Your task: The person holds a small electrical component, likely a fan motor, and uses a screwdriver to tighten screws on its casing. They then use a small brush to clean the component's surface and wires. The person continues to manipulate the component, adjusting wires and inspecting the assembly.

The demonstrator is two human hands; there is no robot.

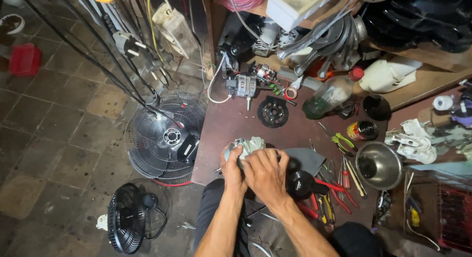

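Fan motor part (235, 148), grey and partly wrapped in a pale rag (253, 144), sits at the near edge of the brown workbench (231, 122), close to its left corner. The left hand (232, 168) is closed around the part from the left side, and the right hand (265, 173) is curled over the rag on top, so the part is pressed between both hands; this grip seems to keep it steady against the bench while the rag rubs on it.

Just right of the hands lies a black fan housing (301, 184), and beside it a group of pliers with red handles (339, 193), near enough to reach. Near the far left corner lies one bare electric motor (244, 85) with white wires, and one black round plate (273, 112) is next to it. One plastic bottle (330, 94) with a red cap lies tilted toward the far edge, one small tin (362, 130) stands near it, and one steel bowl (378, 164) is at the right edge.

On the tiled floor, left of the bench, I count two fans: one large wire fan guard (164, 136) lying flat and one small black fan (130, 217) below it
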